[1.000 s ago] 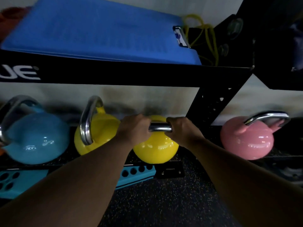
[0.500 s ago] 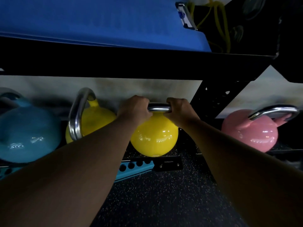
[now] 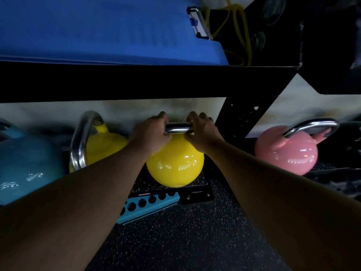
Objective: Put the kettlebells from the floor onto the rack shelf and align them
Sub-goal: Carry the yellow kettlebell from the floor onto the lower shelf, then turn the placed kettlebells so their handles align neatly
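Kettlebells are ranged along the lower rack shelf (image 3: 197, 193), under a blue mat (image 3: 97, 30). A teal kettlebell (image 3: 27, 165) is seen far left, a pink kettlebell (image 3: 285, 153) far right. Between them a yellow kettlebell (image 3: 175, 165) is set at the shelf's front edge, beside a second yellow kettlebell (image 3: 105, 141), its steel handle (image 3: 177, 128) gripped by the left hand (image 3: 150, 133) and right hand (image 3: 203, 132), fingers curled round it

Cannot see either end of the handle (image 3: 177, 128) of the yellow kettlebell (image 3: 175, 165), covered by the left hand (image 3: 150, 133) and right hand (image 3: 203, 132); cannot tell whether the fingers close round it. Left of the hands, loses half the second yellow kettlebell (image 3: 105, 141) behind the forearm (image 3: 88, 182). Farther left, crops the teal kettlebell (image 3: 29, 165) at the edge, lettering too blurred to read.
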